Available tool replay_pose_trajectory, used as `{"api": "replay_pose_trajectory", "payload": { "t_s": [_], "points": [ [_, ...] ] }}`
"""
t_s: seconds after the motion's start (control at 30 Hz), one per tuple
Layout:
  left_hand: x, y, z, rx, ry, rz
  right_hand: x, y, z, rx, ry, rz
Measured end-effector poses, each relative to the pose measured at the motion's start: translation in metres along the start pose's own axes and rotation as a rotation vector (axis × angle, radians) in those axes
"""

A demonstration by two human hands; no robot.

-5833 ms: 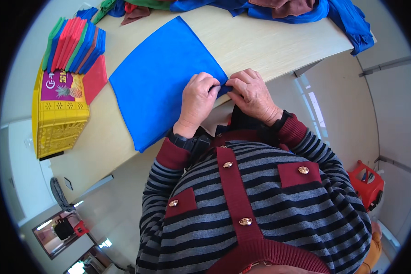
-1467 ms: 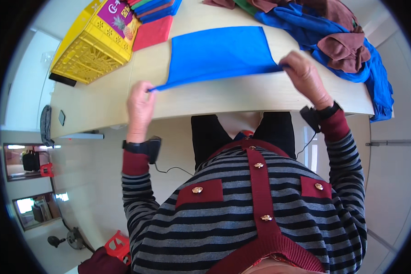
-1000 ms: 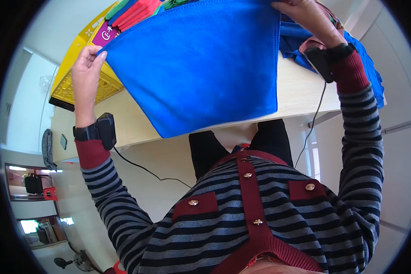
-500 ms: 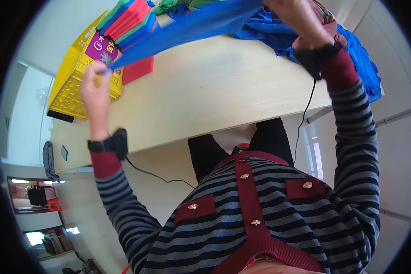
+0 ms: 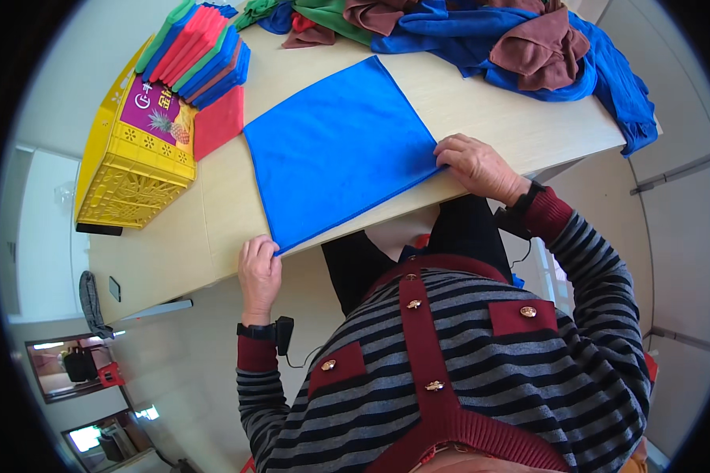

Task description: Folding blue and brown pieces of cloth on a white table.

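A blue cloth (image 5: 335, 150) lies spread flat on the pale wooden table (image 5: 213, 213), its near edge running along the table's front edge. My left hand (image 5: 259, 268) pinches the cloth's near left corner, fingers closed. At the near right corner, my right hand (image 5: 475, 164) grips the cloth between thumb and fingers. Just left of the cloth, a folded red cloth (image 5: 219, 122) leans by a yellow plastic crate (image 5: 138, 181). Several folded cloths (image 5: 201, 59) in red, green, blue and brown stand in a row on top of the crate.
A loose heap of blue, brown and green cloths (image 5: 540, 51) fills the far right of the table and hangs over its right edge. A phone (image 5: 115, 288) and a rolled grey cloth-like thing (image 5: 93, 303) lie at the left end. White cabinets (image 5: 682, 229) stand to the right.
The blue cloth was stretched in the air between both hands; now it lies flat on the table. Both hands have come down nearer my body, still holding its corners.
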State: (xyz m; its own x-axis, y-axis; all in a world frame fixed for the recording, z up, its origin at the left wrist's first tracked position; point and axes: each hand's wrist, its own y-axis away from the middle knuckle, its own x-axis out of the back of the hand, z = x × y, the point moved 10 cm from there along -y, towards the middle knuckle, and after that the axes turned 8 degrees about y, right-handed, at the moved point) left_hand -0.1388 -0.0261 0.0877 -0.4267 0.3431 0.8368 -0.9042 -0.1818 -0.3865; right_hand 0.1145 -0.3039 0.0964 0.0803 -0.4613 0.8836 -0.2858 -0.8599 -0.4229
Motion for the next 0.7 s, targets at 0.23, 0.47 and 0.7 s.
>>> {"api": "replay_pose_trajectory", "payload": {
  "t_s": [0.23,0.47,0.7],
  "points": [
    [-0.008,-0.009,-0.017,0.158,0.177,-0.420,-0.008,-0.007,-0.011,-0.194,-0.030,-0.502],
    [-0.062,-0.115,-0.009,0.011,-0.029,0.002,-0.078,-0.083,-0.040,-0.142,0.166,-0.103],
    [-0.105,-0.094,-0.059,0.128,-0.223,-0.130,-0.103,-0.063,-0.015,-0.277,0.304,-0.213]
  ]
}}
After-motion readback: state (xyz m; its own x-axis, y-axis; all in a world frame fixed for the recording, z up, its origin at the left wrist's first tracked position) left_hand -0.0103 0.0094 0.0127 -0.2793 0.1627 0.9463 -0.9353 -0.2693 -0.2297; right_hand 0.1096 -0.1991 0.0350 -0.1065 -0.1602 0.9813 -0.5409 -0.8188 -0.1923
